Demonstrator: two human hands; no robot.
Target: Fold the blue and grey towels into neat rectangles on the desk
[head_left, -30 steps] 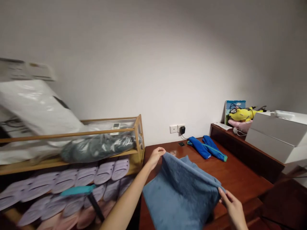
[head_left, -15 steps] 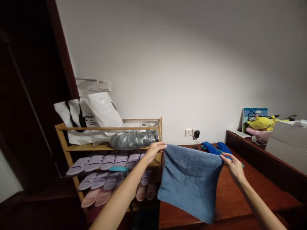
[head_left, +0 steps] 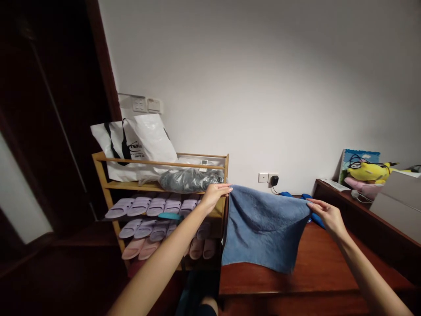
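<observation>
A blue cloth (head_left: 265, 228) hangs spread between my two hands, above the reddish-brown wooden table (head_left: 329, 263). Its upper left corner is pinched in my left hand (head_left: 215, 196), beside the right end of the shoe rack. The upper right corner is between the thumb and fingers of my right hand (head_left: 328, 215). Behind the cloth and my right hand, bright blue items (head_left: 317, 220) lie on the table, partly hidden.
A wooden rack (head_left: 100, 171) at the left holds white bags (head_left: 154, 140), a plastic-wrapped bundle (head_left: 189, 180) and several slippers (head_left: 140, 206). On the raised ledge at the right are a yellow plush toy (head_left: 370, 173) and a white box (head_left: 399, 197). A black plug (head_left: 274, 180) sits in the wall.
The view has shifted, so the rack appears further right and higher. The cloth's lower edge has swung up, and both hands still grip its top corners.
</observation>
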